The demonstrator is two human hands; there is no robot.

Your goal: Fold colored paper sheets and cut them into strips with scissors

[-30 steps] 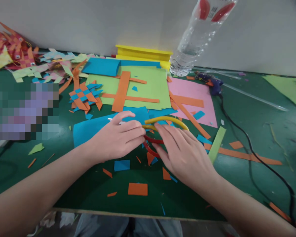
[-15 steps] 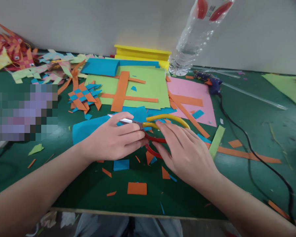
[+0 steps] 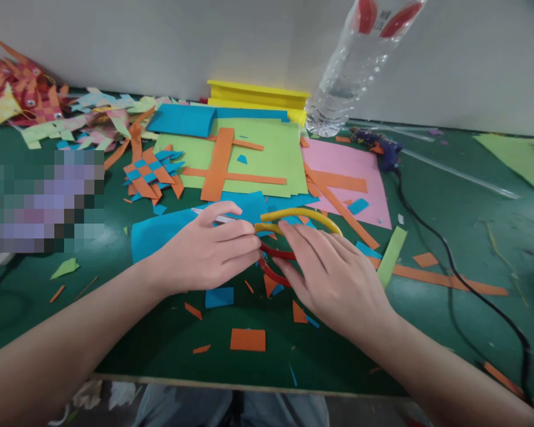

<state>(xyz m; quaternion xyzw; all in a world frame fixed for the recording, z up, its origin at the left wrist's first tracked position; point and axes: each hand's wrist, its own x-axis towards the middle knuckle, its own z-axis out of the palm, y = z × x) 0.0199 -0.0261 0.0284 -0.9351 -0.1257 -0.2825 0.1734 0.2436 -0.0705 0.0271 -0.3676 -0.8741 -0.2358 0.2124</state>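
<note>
Scissors (image 3: 300,212) with one yellow and one red handle are held above the scraps near the middle of the table. My right hand (image 3: 338,273) is closed on their handles, its fingers lying over the yellow and red loops. My left hand (image 3: 204,249) is closed right at the pivot, its curled fingers in front of the blades. Part of a blade (image 3: 225,219) shows beside the left index finger. Whatever lies inside the left fingers is hidden. Behind the hands is a blue paper sheet (image 3: 155,234).
Green sheets (image 3: 267,148) with orange strips lie farther back, beside pink paper (image 3: 360,160). A woven orange-blue paper piece (image 3: 149,175) rests left of them. A water bottle (image 3: 351,71) stands at the wall. A glue gun (image 3: 385,151) trails a black cord to the right.
The scissors have shifted slightly left, toward my left hand, and less of the blade and pivot shows. My right hand moved slightly with the handles.
</note>
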